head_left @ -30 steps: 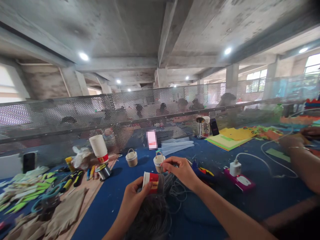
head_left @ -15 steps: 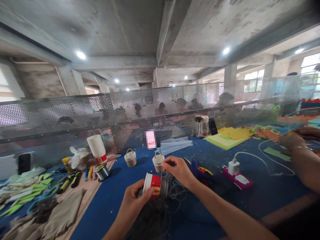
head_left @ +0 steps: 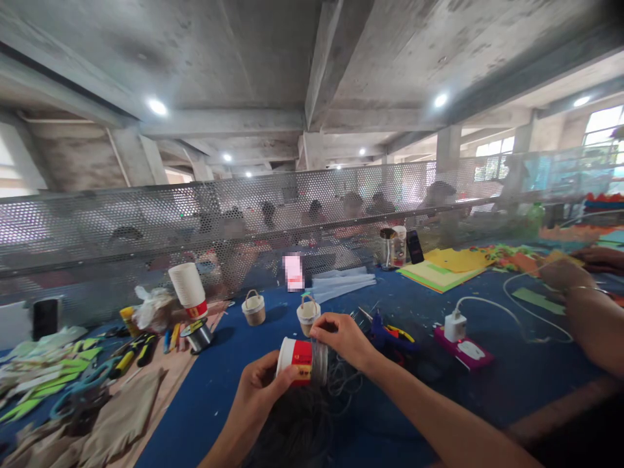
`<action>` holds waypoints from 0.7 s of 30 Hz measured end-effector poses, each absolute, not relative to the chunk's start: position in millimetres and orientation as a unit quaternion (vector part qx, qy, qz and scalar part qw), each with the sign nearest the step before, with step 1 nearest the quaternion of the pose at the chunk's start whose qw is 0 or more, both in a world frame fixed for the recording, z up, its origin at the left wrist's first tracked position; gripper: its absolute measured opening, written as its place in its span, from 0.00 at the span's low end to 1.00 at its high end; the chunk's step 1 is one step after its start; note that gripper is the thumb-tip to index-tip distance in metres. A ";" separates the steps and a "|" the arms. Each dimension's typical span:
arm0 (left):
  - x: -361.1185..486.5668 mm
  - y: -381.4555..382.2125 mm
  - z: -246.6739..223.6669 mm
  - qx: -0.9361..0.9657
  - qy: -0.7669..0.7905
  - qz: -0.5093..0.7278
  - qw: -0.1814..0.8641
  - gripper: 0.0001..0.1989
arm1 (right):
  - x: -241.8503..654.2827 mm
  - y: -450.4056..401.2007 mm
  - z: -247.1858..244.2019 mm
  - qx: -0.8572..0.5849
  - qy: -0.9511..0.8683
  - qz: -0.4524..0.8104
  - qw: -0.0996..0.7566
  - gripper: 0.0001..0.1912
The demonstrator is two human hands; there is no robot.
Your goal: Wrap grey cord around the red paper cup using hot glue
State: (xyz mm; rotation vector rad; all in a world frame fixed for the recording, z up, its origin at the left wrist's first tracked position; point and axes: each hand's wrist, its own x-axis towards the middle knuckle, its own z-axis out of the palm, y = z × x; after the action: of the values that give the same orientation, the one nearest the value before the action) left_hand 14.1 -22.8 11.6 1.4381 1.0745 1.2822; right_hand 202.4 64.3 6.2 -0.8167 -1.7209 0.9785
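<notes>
My left hand (head_left: 266,383) is closed round a paper cup (head_left: 301,354), white and red, tipped on its side above the blue table. Grey cord (head_left: 319,364) is wound round the cup's right end. With thumb and fingertips pinched, my right hand (head_left: 338,335) holds the cord at the top of that wound part. Loose loops of the cord (head_left: 344,383) hang and lie below and to the right of the cup. Just beyond my hands stand two small wrapped cups with handles, a left basket (head_left: 254,310) and a right basket (head_left: 308,312).
Stacked paper cups (head_left: 188,286) and a wire spool (head_left: 197,335) stand left, near scissors (head_left: 88,383) and cloth scraps. Right are a blue glue gun (head_left: 385,331), a purple power strip (head_left: 463,351) and coloured sheets (head_left: 439,276). Another person's hand (head_left: 560,276) works at far right.
My right hand has lowered slightly and moved left, closer to the cup's wound end. The cup has shifted a little left in my left hand's hold.
</notes>
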 end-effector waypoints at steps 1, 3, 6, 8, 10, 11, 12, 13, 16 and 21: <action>14.6 -23.0 12.3 0.581 0.436 0.518 0.451 0.17 | 202.2 65.2 5.0 -0.330 -0.706 0.406 0.478 0.08; 15.7 -22.7 13.5 0.582 0.441 0.517 0.446 0.17 | 202.1 66.8 3.8 -0.324 -0.705 0.424 0.466 0.08; 17.1 -21.8 14.1 0.580 0.453 0.520 0.434 0.17 | 203.4 68.0 4.4 -0.317 -0.697 0.456 0.453 0.10; 17.5 -21.6 13.9 0.570 0.456 0.528 0.434 0.16 | 204.9 68.6 5.8 -0.304 -0.688 0.478 0.454 0.12; 17.5 -21.4 13.9 0.560 0.456 0.535 0.439 0.15 | 206.8 68.8 7.8 -0.287 -0.681 0.492 0.460 0.14; 17.4 -21.0 14.0 0.558 0.456 0.537 0.440 0.15 | 208.0 68.6 9.3 -0.281 -0.677 0.495 0.467 0.14; 17.2 -20.5 14.2 0.556 0.457 0.539 0.437 0.15 | 209.5 67.9 11.2 -0.275 -0.673 0.495 0.476 0.14; 16.8 -19.7 14.6 0.557 0.460 0.539 0.433 0.16 | 211.2 66.8 13.7 -0.270 -0.668 0.493 0.487 0.14; 14.7 -16.5 16.2 0.561 0.478 0.546 0.398 0.17 | 218.1 60.3 24.1 -0.258 -0.658 0.494 0.506 0.12; 9.2 -11.6 16.7 0.566 0.480 0.561 0.366 0.17 | 230.3 43.9 42.0 -0.206 -0.704 0.495 0.466 0.12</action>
State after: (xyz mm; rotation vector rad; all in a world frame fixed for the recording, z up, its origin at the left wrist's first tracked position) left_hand 9.2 -11.6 16.7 1.4557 1.2337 1.4429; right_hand 230.3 43.9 42.0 -0.5058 -1.7277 1.2161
